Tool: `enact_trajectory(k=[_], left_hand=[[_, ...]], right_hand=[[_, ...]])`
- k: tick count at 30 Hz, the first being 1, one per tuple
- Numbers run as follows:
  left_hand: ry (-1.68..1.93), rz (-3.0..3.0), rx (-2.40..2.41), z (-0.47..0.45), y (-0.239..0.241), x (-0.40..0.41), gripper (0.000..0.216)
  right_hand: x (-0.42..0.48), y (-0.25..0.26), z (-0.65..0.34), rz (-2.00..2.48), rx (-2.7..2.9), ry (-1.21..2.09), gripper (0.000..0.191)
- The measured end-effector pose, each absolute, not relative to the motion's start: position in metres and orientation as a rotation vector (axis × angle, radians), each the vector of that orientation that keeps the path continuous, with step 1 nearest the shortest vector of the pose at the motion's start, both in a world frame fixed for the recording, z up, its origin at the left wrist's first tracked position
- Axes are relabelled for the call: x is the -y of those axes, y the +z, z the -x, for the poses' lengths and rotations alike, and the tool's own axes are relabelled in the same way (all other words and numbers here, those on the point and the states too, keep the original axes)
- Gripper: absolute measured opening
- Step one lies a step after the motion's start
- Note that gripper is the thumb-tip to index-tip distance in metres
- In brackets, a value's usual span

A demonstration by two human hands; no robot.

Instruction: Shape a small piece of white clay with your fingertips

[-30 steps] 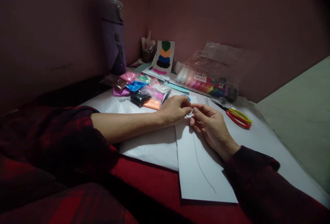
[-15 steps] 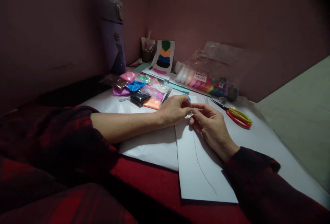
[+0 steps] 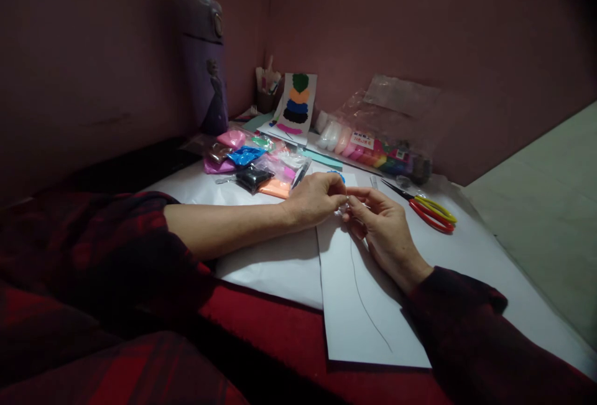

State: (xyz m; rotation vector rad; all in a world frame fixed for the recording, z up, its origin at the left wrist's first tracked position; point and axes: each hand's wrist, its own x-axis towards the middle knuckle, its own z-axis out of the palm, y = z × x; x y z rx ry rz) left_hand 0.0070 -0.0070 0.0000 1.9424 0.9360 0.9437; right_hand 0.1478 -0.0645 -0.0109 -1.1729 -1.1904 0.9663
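Above a white sheet of paper (image 3: 345,305), my two hands meet fingertip to fingertip. My left hand (image 3: 311,201) is closed, its thumb and forefinger pinching a small, shiny, whitish clear packet (image 3: 341,210). From the other side, the thumb and fingers of my right hand (image 3: 385,231) grip the same packet. Most of it is hidden by the fingers, so its contents cannot be made out. A thin curved line runs down the sheet below the hands. Just beyond the left fingers a patch of blue (image 3: 336,176) shows on the paper.
Scissors (image 3: 431,213) with red and yellow handles lie right of my hands. Several coloured clay packets (image 3: 254,178) are heaped at the left, near a purple bottle (image 3: 204,81). Behind stand a card with coloured patches (image 3: 298,100) and a bag of coloured clay (image 3: 359,144).
Both hands stay in nearly the same place. The packet between the fingertips has shifted slightly and looks shinier.
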Motion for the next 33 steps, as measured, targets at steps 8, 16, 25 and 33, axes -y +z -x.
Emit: enact_trajectory(k=[8, 16, 25, 33], left_hand=[[0.970, -1.918, -0.914, -0.0084, -0.0028, 0.0051, 0.010], [0.961, -1.921, -0.899, -0.0074, -0.0025, 0.0053, 0.009], [0.968, -1.919, -0.891, -0.0078, -0.0029, 0.0048, 0.008], [0.970, -1.934, -0.898, -0.0075, -0.0025, 0.0052, 0.009]], right_hand=[[0.0635, -0.0063, -0.1462, 1.138, 1.062, 1.045, 0.028], [0.0632, -0.0038, -0.1463, 1.126, 1.013, 1.094, 0.023], [0.0634, -0.0027, -0.1460, 1.140, 0.951, 1.098, 0.026], [0.0633, -0.0040, -0.1457, 1.147, 0.991, 1.072, 0.021]])
